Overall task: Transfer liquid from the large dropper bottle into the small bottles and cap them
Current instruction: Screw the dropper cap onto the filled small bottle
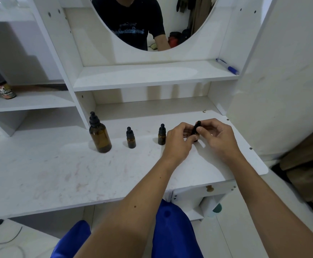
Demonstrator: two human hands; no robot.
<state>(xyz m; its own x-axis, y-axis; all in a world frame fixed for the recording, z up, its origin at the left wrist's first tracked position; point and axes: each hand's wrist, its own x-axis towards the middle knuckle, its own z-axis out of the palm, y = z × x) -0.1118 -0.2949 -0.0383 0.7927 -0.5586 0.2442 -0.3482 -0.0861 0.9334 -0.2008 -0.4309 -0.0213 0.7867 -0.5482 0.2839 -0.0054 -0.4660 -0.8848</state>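
Observation:
The large amber dropper bottle (pixel 99 136) stands capped on the white desk (pixel 58 174), left of centre. To its right stand two small amber bottles, one (pixel 131 139) in the middle and one (pixel 161 135) just left of my hands, both with black dropper caps on. My left hand (pixel 178 144) grips the body of a third small bottle, mostly hidden behind the fingers. My right hand (pixel 217 135) pinches that bottle's black dropper cap (pixel 196 127) from the right. The bottle is held just above the desk, tilted slightly.
A blue pen (pixel 227 66) lies on the shelf above the desk at right. A spray can (pixel 2 84) stands on the left side shelf. An oval mirror (pixel 152 21) hangs behind. A white wall panel (pixel 282 81) rises at the desk's right.

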